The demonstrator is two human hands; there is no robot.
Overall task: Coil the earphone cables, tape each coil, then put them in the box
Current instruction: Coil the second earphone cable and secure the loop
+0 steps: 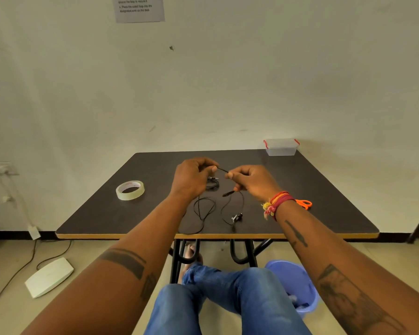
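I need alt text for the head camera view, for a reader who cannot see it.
Seated at a dark table, a person's left hand and right hand pinch a black earphone cable whose slack trails on the tabletop. A tape roll lies left, orange scissors right, a clear plastic box at the far right corner.

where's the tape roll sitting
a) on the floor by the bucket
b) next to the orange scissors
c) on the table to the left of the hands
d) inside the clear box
c: the tape roll lies flat on the table, left of the left hand, far from the scissors and the box.
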